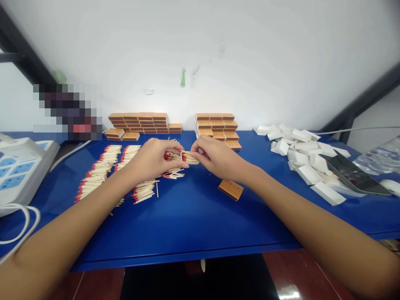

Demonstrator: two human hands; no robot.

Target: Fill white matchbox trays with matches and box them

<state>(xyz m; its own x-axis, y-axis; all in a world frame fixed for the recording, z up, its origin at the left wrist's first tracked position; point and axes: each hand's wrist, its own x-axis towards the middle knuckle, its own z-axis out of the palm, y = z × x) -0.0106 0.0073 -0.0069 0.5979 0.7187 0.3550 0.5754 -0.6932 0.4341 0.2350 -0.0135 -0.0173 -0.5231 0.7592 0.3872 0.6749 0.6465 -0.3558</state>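
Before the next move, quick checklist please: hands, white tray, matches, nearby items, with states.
1. Left hand at the left end of the white tray: ok.
2. Right hand at the tray's right end: ok; whether it pinches anything: cannot tell.
3. Tray matches, red heads toward the left hand: ok.
4. Tray full: cannot tell, fingers cover part.
5. Brown matchbox flat on the blue table: ok.
6. Loose matches all in line: not ok, a stray match lies askew.
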